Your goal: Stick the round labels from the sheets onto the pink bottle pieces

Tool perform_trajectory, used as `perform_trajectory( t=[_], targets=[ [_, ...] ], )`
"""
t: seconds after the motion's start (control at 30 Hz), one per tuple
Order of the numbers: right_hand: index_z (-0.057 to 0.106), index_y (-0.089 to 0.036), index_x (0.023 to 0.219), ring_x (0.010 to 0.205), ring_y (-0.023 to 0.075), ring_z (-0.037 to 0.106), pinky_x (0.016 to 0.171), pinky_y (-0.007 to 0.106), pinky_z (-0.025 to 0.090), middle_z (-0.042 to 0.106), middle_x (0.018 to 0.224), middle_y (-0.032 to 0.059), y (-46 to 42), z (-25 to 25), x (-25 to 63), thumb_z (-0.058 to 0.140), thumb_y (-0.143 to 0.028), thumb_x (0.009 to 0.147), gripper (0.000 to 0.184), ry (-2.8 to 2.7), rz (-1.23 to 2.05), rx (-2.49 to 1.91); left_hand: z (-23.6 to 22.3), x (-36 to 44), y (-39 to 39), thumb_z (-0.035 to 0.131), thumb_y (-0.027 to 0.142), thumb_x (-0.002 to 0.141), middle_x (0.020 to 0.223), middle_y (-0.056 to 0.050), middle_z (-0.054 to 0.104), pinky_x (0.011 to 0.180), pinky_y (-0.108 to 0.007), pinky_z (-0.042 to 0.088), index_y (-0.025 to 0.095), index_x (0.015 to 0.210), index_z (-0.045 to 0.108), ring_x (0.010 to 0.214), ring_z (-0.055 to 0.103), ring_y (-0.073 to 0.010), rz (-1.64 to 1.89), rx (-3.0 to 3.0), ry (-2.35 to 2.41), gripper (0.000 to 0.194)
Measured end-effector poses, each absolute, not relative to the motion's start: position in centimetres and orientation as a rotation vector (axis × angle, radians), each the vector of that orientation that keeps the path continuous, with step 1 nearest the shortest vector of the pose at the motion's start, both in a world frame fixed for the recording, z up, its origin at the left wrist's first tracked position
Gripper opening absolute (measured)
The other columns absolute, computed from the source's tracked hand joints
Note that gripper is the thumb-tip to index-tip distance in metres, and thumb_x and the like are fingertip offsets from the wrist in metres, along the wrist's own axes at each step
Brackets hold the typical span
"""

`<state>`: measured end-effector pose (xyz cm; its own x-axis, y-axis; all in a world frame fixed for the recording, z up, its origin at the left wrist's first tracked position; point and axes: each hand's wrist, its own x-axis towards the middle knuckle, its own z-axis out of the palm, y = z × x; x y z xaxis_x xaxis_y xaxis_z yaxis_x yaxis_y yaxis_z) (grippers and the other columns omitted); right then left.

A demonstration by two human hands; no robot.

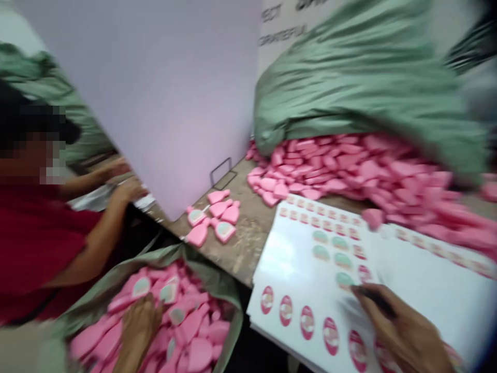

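Observation:
My left hand (pixel 140 329) reaches down into a green sack (pixel 70 316) filled with pink bottle-shaped pieces (pixel 200 355). Its fingers lie over the pieces, partly apart and slightly blurred, and no piece is clearly gripped. Some pieces in the sack carry pale green labels (pixel 142 286). My right hand (pixel 404 326) is closed around a slim dark tool (pixel 378 300), whose kind I cannot make out. Its fingertips touch the sticker sheet (pixel 295 248) beside a green oval sticker (pixel 345 281). Red oval stickers (pixel 331 335) line the sheet's near edge.
Several pink pieces (pixel 220 207), two of them labelled, lie on the worktable (pixel 248 238). A large heap of pink pieces (pixel 349 160) spills from a green sack (pixel 361 77). A pale upright panel (pixel 163 93) with a black wire stand (pixel 222 173) separates a co-worker (pixel 42 248) in red.

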<state>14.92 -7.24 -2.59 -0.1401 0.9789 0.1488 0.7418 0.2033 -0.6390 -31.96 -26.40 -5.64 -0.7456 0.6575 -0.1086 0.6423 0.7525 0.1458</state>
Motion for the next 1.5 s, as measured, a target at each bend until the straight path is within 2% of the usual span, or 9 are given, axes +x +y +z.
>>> perform_trajectory(
  t=[0.13, 0.3, 0.4, 0.63, 0.77, 0.97, 1.1, 1.27, 1.5],
  targets=[
    [0.065, -0.023, 0.083, 0.064, 0.0174, 0.064, 0.057, 0.024, 0.051, 0.069, 0.074, 0.0009, -3.9, 1.7, 13.8, 0.056, -0.049, 0.079, 0.027, -1.877, 0.606, -1.635, -3.9, -30.4, -22.1, 0.051, 0.051, 0.070, 0.072, 0.000, 0.071, 0.068, -0.038, 0.051, 0.032, 0.077, 0.067, 0.076, 0.067, -0.0273, 0.536, 1.221, 2.541, 0.025],
    [0.062, -0.022, 0.070, 0.052, 0.0151, 0.055, 0.044, 0.023, 0.043, 0.061, 0.058, -0.0002, -0.7, 3.0, 14.3, 0.051, -0.053, 0.080, 0.034, -1.847, 0.599, -1.534, 0.3, -26.4, -13.2, 0.046, 0.056, 0.075, 0.071, -0.002, 0.070, 0.062, -0.030, 0.051, 0.023, 0.083, 0.065, 0.065, 0.064, -0.0223, 0.956, 1.236, 2.172, 0.039],
    [0.060, -0.022, 0.069, 0.051, 0.0144, 0.053, 0.045, 0.023, 0.043, 0.060, 0.056, -0.0002, 0.3, 3.1, 13.2, 0.051, -0.053, 0.080, 0.034, -1.876, 0.610, -1.484, 2.9, -22.7, -6.0, 0.045, 0.046, 0.081, 0.073, -0.003, 0.068, 0.062, -0.029, 0.048, 0.019, 0.080, 0.062, 0.066, 0.062, -0.0200, 0.997, 1.459, 2.039, 0.032],
    [0.060, -0.025, 0.073, 0.052, 0.0155, 0.060, 0.048, 0.023, 0.048, 0.064, 0.064, -0.0001, -2.2, -0.2, 12.2, 0.054, -0.045, 0.080, 0.022, -1.945, 0.595, -1.486, 3.9, -15.3, 10.0, 0.059, 0.041, 0.080, 0.107, -0.017, 0.064, 0.087, -0.049, 0.039, 0.014, 0.101, 0.059, 0.108, 0.055, -0.0376, 1.055, 1.544, 2.167, 0.034],
    [0.062, -0.026, 0.082, 0.058, 0.0178, 0.064, 0.051, 0.025, 0.051, 0.067, 0.070, 0.0011, -4.7, -1.8, 15.2, 0.055, -0.044, 0.079, 0.019, -1.899, 0.593, -1.616, 3.5, -12.9, 13.3, 0.062, 0.036, 0.082, 0.118, -0.016, 0.060, 0.096, -0.049, 0.036, 0.013, 0.110, 0.056, 0.119, 0.048, -0.0342, 1.040, 1.547, 2.139, 0.037],
    [0.060, -0.025, 0.089, 0.066, 0.0171, 0.063, 0.060, 0.025, 0.051, 0.068, 0.078, 0.0018, -6.4, 0.2, 17.5, 0.053, -0.047, 0.083, 0.024, -1.705, 0.706, -1.752, 4.6, -12.4, 13.8, 0.056, 0.032, 0.088, 0.114, -0.009, 0.058, 0.083, -0.038, 0.050, 0.010, 0.111, 0.056, 0.097, 0.059, -0.0191, 0.988, 1.483, 2.000, 0.032],
    [0.057, -0.023, 0.095, 0.061, 0.0149, 0.059, 0.055, 0.025, 0.048, 0.066, 0.082, 0.0026, -5.9, 1.9, 16.9, 0.051, -0.052, 0.083, 0.032, -1.591, 0.684, -1.790, 5.8, -12.1, 9.4, 0.068, 0.029, 0.076, 0.097, -0.012, 0.066, 0.068, -0.028, 0.051, 0.004, 0.100, 0.057, 0.080, 0.065, -0.0175, 0.991, 1.389, 1.825, 0.036],
    [0.053, -0.022, 0.083, 0.064, 0.0148, 0.056, 0.060, 0.027, 0.044, 0.062, 0.077, 0.0014, -5.2, 2.1, 15.1, 0.042, -0.046, 0.090, 0.027, -1.709, 0.672, -1.704, 5.9, -9.0, -0.7, 0.071, 0.032, 0.072, 0.098, -0.012, 0.067, 0.070, -0.030, 0.055, 0.011, 0.101, 0.055, 0.076, 0.070, -0.0203, 0.985, 1.013, 1.293, 0.039],
    [0.058, -0.018, 0.089, 0.074, 0.0194, 0.053, 0.069, 0.033, 0.036, 0.065, 0.081, 0.0048, -3.7, 0.3, 13.5, 0.049, -0.033, 0.089, 0.017, -1.997, 0.110, -1.638, 3.9, -4.8, -7.0, 0.073, 0.036, 0.071, 0.086, -0.007, 0.067, 0.071, -0.028, 0.054, 0.013, 0.100, 0.057, 0.072, 0.068, -0.0169, 0.968, 0.758, 1.132, 0.040]
  ],
)
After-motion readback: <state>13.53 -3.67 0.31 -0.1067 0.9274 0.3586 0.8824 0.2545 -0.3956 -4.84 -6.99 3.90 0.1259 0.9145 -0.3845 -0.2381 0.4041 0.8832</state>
